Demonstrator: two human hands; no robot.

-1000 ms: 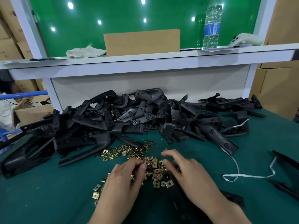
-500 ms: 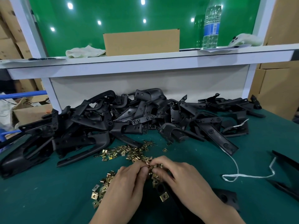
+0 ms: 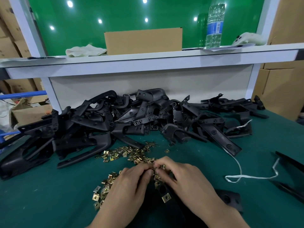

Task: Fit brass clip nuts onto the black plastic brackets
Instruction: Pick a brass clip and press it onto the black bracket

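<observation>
Many shiny square brass clip nuts [image 3: 125, 153]

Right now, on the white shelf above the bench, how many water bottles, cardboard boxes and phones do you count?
Water bottle: 1
Cardboard box: 1
Phone: 1
Total: 3

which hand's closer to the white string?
Right. The right hand sits just left of the white string; the left hand is farther left, beyond it.
</observation>
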